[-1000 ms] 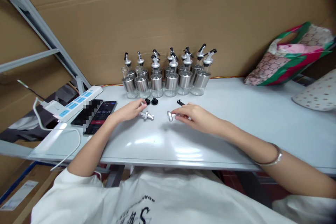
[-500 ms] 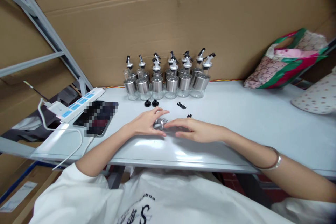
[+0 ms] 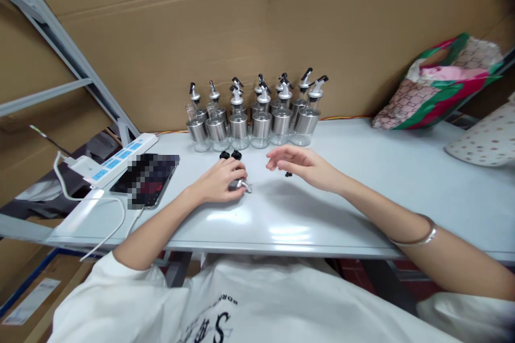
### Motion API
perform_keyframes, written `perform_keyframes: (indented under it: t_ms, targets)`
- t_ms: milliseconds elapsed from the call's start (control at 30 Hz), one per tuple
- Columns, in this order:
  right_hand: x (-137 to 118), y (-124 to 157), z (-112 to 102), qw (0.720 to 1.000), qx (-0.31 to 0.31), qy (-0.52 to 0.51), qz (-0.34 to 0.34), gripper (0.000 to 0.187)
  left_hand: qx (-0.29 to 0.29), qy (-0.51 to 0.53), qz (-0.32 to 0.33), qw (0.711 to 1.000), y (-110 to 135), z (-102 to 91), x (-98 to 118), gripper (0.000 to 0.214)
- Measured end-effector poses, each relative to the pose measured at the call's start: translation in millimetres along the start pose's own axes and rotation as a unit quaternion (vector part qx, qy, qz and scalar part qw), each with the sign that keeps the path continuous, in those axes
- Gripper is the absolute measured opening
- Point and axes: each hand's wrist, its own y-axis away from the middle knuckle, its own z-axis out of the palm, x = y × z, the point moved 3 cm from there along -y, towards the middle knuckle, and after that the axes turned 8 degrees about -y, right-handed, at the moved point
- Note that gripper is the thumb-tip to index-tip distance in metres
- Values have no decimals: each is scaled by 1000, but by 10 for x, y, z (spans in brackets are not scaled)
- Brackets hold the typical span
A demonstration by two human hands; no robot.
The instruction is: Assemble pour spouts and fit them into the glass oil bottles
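Observation:
My left hand is closed around a silver pourer spout low over the table, and its tip pokes out past the fingertips. Just beyond those fingers lie two round black stoppers. To the right, my right hand hovers with fingers loosely apart and nothing in it. Small black pieces lie beneath it; the black lever seen earlier is hidden behind this hand. Several glass oil bottles with steel bands stand in rows at the back. Most carry silver spouts with black levers; two at front left have bare necks.
On the left are a phone with a white cable and a power strip. A patterned bag and a dotted white object occupy the right. Cardboard walls off the back.
My right hand has lifted off the spout and moved away, up and to the right. My left fingers have closed around the spout and drawn it slightly left.

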Motion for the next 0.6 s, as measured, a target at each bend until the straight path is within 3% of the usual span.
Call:
perform_keyframes:
  t_ms: [100, 200, 400, 600]
  targets:
    - [-14, 29, 74, 985, -85, 150, -16, 23, 12, -12, 1, 1000, -1, -12, 9, 15]
    - [-6, 78, 164, 961, -147, 234, -30, 34, 11, -15, -14, 1000, 6, -39, -13, 14]
    - [53, 123, 239, 951, -181, 250, -6, 45, -13, -23, -44, 999, 13, -55, -73, 16]
    - [74, 90, 181, 948, -151, 280, -17, 29, -10, -52, -53, 997, 22, -54, -103, 17]
